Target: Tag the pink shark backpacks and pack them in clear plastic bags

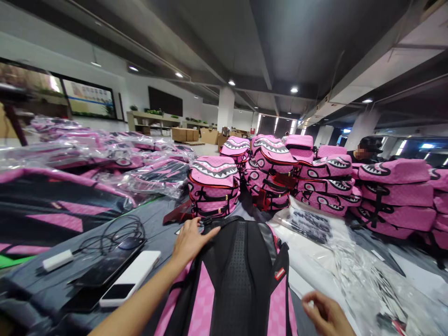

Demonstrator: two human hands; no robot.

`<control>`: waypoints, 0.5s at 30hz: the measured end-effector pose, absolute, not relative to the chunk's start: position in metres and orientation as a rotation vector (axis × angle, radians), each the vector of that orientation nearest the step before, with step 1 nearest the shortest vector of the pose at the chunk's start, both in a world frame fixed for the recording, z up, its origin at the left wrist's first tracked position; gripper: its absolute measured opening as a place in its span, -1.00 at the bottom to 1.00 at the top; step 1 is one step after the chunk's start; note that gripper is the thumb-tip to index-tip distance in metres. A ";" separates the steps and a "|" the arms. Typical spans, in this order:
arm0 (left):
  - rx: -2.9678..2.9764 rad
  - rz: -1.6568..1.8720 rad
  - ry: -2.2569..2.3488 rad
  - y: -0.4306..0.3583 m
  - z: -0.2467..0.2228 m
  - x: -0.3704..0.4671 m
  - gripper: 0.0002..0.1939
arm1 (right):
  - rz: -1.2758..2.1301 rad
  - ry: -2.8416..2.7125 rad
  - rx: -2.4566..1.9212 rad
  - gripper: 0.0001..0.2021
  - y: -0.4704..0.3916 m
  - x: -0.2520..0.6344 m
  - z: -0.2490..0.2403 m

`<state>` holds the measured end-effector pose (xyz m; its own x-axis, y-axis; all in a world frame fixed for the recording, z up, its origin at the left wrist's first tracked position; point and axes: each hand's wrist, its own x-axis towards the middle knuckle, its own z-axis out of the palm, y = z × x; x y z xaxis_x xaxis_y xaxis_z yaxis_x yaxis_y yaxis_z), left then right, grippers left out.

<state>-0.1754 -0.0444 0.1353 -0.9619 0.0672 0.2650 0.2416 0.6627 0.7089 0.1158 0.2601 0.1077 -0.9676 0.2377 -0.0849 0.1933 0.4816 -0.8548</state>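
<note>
A black and pink backpack (241,266) lies in front of me with its padded back panel and shoulder straps facing up. At its upper left corner, my left hand (191,240) grips the edge, the thumb stretched over the black panel and the fingers bent by a black strap. To the right of the backpack and apart from it, my right hand (327,312) hovers with its fingers curled in. A small white spot shows at those fingertips; what it is I cannot make out. A red and white tag (279,273) sits on the right strap.
Stacked pink shark-mouth backpacks (214,184) stand behind, more of them to the right. Plastic-wrapped backpacks (154,179) pile up at left. A white power bank (131,279), a dark phone (110,263) and a coiled cable (114,235) lie nearby. Clear plastic bags (371,275) cover the right side.
</note>
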 end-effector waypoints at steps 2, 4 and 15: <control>-0.211 -1.163 -2.747 -0.025 0.155 -0.212 -0.45 | 1.276 -2.674 -0.270 -0.71 0.248 0.094 0.123; -0.203 -1.173 -2.781 -0.027 0.167 -0.233 -0.69 | 1.086 -2.814 -0.053 -0.82 0.223 0.067 0.136; -0.435 -1.531 -2.593 -0.068 0.207 -0.192 -0.55 | 0.656 -2.784 0.533 -0.58 0.099 -0.168 0.178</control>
<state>-0.1921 -0.0684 0.2068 -0.9544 0.1934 0.2273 0.2925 0.4541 0.8416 -0.1675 0.0986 0.1785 -0.9069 -0.2939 0.3021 -0.3978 0.8334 -0.3835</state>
